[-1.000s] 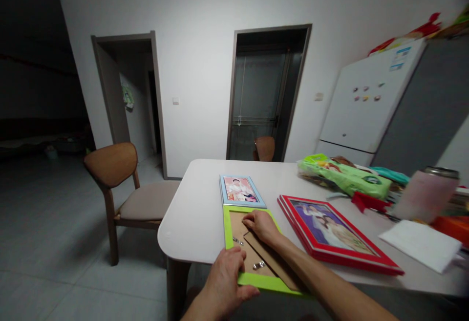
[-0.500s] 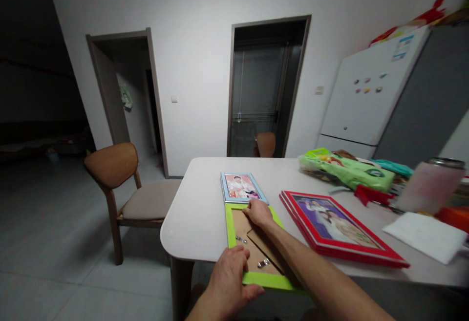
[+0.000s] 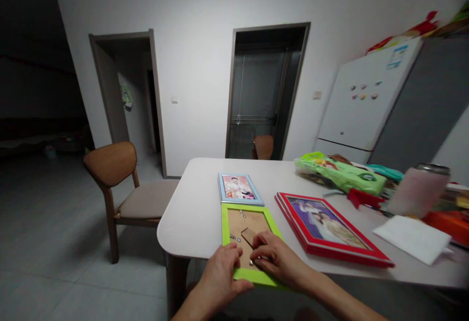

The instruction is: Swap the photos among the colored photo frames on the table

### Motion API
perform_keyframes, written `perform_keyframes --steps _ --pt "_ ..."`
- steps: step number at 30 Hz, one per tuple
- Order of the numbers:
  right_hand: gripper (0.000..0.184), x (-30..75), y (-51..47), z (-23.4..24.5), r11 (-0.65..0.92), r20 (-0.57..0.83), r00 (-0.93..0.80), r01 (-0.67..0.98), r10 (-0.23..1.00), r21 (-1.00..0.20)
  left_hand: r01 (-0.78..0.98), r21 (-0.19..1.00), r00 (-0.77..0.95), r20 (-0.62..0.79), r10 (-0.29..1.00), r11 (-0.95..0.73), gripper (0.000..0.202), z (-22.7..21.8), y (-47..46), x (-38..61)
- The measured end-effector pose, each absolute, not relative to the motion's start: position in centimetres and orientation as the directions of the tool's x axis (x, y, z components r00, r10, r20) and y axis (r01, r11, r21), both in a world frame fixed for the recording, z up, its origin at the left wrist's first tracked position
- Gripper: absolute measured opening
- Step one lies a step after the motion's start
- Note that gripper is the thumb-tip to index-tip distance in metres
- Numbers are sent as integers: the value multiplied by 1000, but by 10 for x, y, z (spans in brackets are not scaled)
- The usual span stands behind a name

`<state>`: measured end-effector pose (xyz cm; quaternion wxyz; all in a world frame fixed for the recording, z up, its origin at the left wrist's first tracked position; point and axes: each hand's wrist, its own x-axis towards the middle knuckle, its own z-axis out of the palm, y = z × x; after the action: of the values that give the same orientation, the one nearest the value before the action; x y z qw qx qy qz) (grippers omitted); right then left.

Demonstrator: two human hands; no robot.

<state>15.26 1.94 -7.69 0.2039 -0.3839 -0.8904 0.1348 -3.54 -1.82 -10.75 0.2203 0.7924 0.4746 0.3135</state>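
A lime-green picture frame [image 3: 225, 223] lies back side up at the table's near edge, its brown backing board [image 3: 256, 221] showing. My left hand [image 3: 222, 272] grips the frame's near left corner, fingers over the border and thumb along the near edge. Over the near right part of the board is my right hand [image 3: 278, 257]; its bent fingers close at a small metal hanger [image 3: 251, 262], which they partly cover. More metal hangers sit at the board's far edge [image 3: 242, 214] and left edge [image 3: 235, 238]. The board's fold-out stand [image 3: 248, 235] is partly hidden by my right hand.
Beyond the green frame lies a light blue framed photo [image 3: 240, 202]. Stacked red photo frames [image 3: 311, 243] lie to the right, with white paper [image 3: 412, 238], a pink jar [image 3: 417, 191] and a green packet [image 3: 344, 172] past them. A chair [image 3: 146, 201] stands left of the table [image 3: 190, 203].
My right hand has moved from the frame's far edge toward me, down to the near metal hanger. The far hanger has come into sight. My left hand keeps its hold.
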Motion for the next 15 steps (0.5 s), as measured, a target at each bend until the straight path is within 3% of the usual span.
perform_keyframes --steps 9,15 --pt "28 163 2 -73 800 306 -740 550 600 -238 586 668 363 290 886 -459 27 -103 -16 -36" --pt "24 172 -10 -71 814 370 -727 541 579 -211 627 616 410 260 874 -478 43 -100 -12 -42"
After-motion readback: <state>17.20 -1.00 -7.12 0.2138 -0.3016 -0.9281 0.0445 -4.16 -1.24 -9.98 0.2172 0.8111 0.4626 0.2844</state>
